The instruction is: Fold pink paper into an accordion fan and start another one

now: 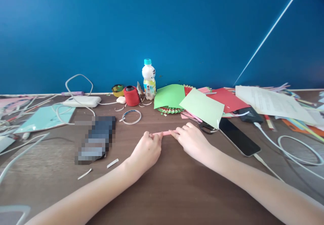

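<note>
pink strip (166, 133): looks like paper, matt; clock centre
table (177, 191): wood-look top, smooth, low sheen
wall (152, 25), 12 o'clock: smooth, faint sheen, material unclear
green sheet (170, 96), 12 o'clock: paper, matt, smooth
red sheet (226, 100), 2 o'clock: paper, matt
bottle (148, 79), 11 o'clock: plastic, shiny
power bank (82, 101), 10 o'clock: smooth plastic
teal folder (45, 118), 9 o'clock: glossy, plastic-looking
black-screened phone (239, 137), 3 o'clock: glassy front, glossy

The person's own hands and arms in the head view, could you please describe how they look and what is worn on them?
The left hand and right hand are ungloved, with no ring, watch or bracelet showing. The left forearm and right forearm are bare to the picture's edge, without visible sleeves.
</note>
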Demonstrator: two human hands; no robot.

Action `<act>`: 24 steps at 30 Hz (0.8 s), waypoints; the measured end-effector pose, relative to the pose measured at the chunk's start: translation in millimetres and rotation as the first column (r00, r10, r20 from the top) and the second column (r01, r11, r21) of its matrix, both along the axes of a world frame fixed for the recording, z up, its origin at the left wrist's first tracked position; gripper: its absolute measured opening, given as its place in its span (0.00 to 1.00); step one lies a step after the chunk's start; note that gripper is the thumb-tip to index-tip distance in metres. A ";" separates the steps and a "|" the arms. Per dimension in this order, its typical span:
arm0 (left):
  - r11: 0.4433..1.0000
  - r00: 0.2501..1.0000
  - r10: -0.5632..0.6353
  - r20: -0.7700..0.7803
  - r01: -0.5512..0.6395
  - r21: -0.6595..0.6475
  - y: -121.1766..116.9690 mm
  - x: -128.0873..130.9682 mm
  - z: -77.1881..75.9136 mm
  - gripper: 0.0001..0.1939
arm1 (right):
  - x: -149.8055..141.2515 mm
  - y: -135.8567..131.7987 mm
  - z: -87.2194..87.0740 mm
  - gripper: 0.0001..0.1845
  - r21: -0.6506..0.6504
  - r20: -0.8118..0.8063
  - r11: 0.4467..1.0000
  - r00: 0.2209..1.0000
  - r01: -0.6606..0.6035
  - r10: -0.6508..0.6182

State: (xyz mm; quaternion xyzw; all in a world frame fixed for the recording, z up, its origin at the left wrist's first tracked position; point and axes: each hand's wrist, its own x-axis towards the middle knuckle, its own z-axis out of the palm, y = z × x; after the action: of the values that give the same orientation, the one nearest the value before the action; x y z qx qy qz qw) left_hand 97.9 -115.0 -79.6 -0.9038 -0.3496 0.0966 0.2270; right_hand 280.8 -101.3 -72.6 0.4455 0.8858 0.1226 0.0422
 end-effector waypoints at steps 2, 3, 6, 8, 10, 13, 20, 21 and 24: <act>1.000 1.000 -0.009 0.017 0.009 0.027 -1.8 -2.0 -2.9 0.20 | 2.1 -2.1 -3.0 0.26 0.003 0.011 1.000 1.000 0.002 -0.002; 0.999 0.999 -0.005 0.033 0.004 0.044 -2.6 -2.9 -4.0 0.20 | 3.4 -3.0 -4.7 0.27 0.007 0.010 1.000 1.000 -0.004 0.004; 0.995 0.996 0.049 0.080 -0.055 0.079 -5.8 -3.2 -6.3 0.22 | 5.6 -6.3 -11.0 0.27 0.048 0.002 0.999 1.000 -0.019 0.019; 0.993 0.989 0.099 0.107 -0.106 0.057 -8.1 -2.0 -6.9 0.26 | 5.3 -9.0 -16.0 0.27 0.090 -0.002 0.996 1.000 -0.016 0.016; 0.991 0.982 0.131 0.134 -0.135 0.024 -9.3 -0.9 -6.5 0.27 | 5.2 -11.4 -20.8 0.27 0.122 -0.016 0.993 1.000 -0.006 0.008; 0.989 0.972 0.145 0.186 -0.145 -0.011 -7.5 -0.8 -4.8 0.27 | 8.0 -13.5 -26.5 0.28 0.128 -0.082 0.992 0.997 0.000 0.011; 0.986 0.913 0.169 0.372 -0.158 -0.060 4.5 -6.8 -1.6 0.19 | 19.3 -5.8 -31.4 0.27 0.110 -0.301 0.994 0.953 0.024 0.011; 0.984 0.903 0.176 0.392 -0.156 -0.082 7.5 -9.4 -0.6 0.19 | 20.2 -2.9 -31.5 0.26 0.116 -0.306 0.993 0.952 0.006 0.030; 0.963 0.830 0.270 0.487 -0.233 -0.136 22.1 -22.9 4.3 0.19 | 22.5 5.9 -32.5 0.25 0.137 -0.335 0.991 0.941 -0.002 0.048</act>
State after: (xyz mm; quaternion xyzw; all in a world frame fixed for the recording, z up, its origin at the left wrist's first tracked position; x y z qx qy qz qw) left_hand 75.0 -92.9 -75.3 -0.8512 -0.5087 -0.1001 0.0813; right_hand 303.4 -95.4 -105.1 0.4505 0.8752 0.1048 -0.1419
